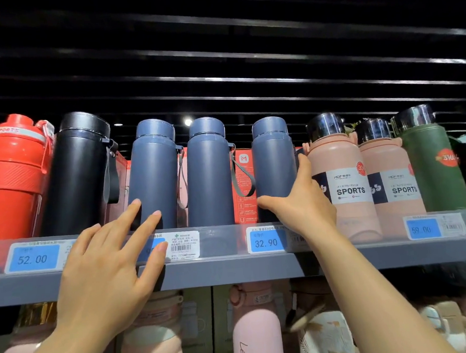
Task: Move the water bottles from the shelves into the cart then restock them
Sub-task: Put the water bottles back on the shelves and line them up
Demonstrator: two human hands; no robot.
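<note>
I am at the upper shelf (233, 270), where three matching blue bottles stand in a row between a black bottle (80, 173) and two pink sports bottles. My right hand (302, 201) wraps the lower part of the right blue bottle (273, 159), thumb across its front and fingers reaching up its right side, next to the nearer pink sports bottle (342, 179). My left hand (106, 268) is spread and holds nothing; its fingertips (156, 213) reach toward the base of the left blue bottle (154, 170) and may just touch it, though I cannot tell for sure. The middle blue bottle (208, 169) stands untouched between them. No cart is in view, so I cannot say whether I am lifting bottles off or setting them back; the tidy row could fit either. If I am taking them, the next move calls for closing my left fingers round the left bottle, then lifting both clear over the clear front lip with its price tags (266, 241) without knocking the neighbours.
</note>
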